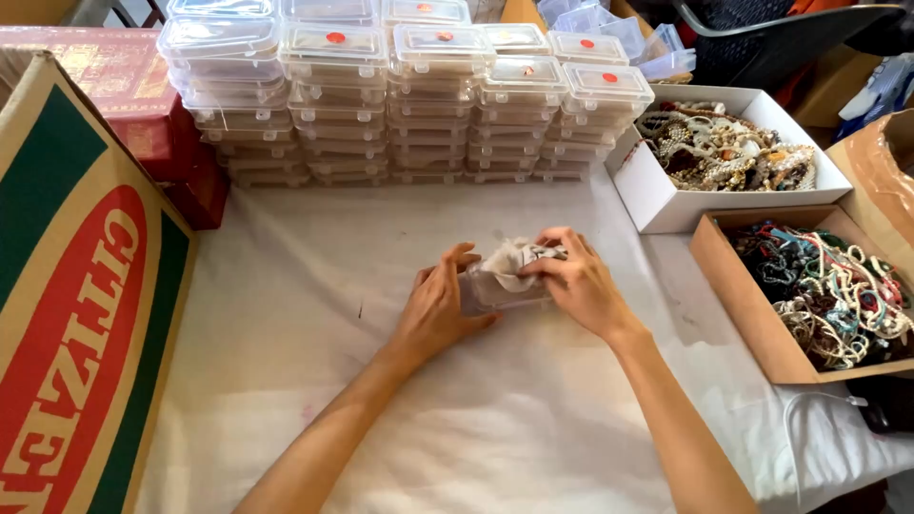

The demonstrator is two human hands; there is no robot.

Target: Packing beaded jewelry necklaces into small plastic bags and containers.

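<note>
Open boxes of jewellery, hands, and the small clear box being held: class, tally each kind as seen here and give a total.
Open boxes of jewellery: 2, a white box and a brown box
Hands: 2, left hand and right hand
Small clear box held: 1
Total: 5

The small box between the hands was clear, glossy plastic, with soft white cloth or tissue bunched on it. Behind it, the stacked cases shone likewise. Under it lay a matt white cloth cover; left stood printed, smooth cardboard.
</note>
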